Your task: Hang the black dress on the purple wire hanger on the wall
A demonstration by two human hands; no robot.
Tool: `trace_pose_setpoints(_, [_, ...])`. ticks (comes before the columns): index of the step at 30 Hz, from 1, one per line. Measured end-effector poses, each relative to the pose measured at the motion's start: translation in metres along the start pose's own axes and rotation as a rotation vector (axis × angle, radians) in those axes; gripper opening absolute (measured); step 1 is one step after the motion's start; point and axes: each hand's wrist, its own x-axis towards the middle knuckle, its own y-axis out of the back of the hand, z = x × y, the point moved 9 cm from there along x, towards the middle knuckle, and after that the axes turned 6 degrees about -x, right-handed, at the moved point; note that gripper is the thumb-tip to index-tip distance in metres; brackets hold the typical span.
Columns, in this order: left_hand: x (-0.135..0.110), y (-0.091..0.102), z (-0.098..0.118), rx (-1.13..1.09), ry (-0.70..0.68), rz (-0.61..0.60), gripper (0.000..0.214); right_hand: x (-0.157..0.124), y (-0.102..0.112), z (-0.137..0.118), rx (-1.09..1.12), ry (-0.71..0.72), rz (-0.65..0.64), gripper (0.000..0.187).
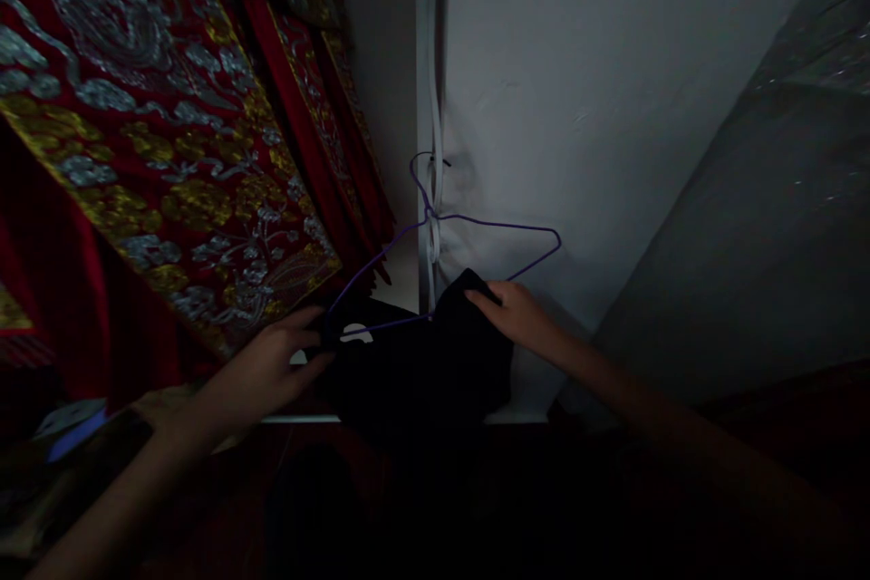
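A thin purple clothes hanger [489, 223] hangs by its hook from a white cord or strip along the wall corner. Black cloth [435, 381], perhaps a garment, lies over part of the hanger's lower bar and droops below it. My left hand [285, 358] is closed at the hanger's left end, thumb and fingers about the black cloth there. On the other side, my right hand [507, 308] pinches the upper edge of the same cloth, just under the hanger's bar. The cloth's exact kind is lost in the dark.
Red hangings with gold and silver embroidery [224, 190] fill the left side. Behind the hanger stands a pale wall [577, 91] with a white cord [436, 45]. A translucent sheet [761, 227] leans at the right. Dim items, one blue [78, 435], lie at lower left.
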Motion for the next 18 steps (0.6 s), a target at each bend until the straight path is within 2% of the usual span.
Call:
trace_pose_setpoints(3, [-0.004, 0.018, 0.008, 0.017, -0.014, 0.088, 0.027, 0.000, -0.004, -0.001, 0.014, -0.033, -0.031, 0.040])
trace_pose_setpoints(7, [0.008, 0.038, 0.038, -0.003, -0.077, 0.214, 0.030, -0.007, -0.022, -0.001, 0.189, -0.128, -0.066, 0.037])
trace_pose_setpoints(11, [0.038, 0.038, 0.063, 0.009, -0.130, 0.229, 0.023, -0.016, -0.038, 0.003, 0.392, -0.235, -0.068, 0.029])
trace_pose_setpoints(14, [0.065, 0.031, 0.060, 0.001, -0.102, 0.263, 0.018, -0.019, -0.039, 0.003, 0.363, -0.247, -0.066, 0.032])
trace_pose_setpoints(18, [0.090, 0.022, 0.042, -0.156, -0.090, 0.324, 0.040, -0.022, -0.029, 0.001, 0.232, -0.197, -0.056, 0.037])
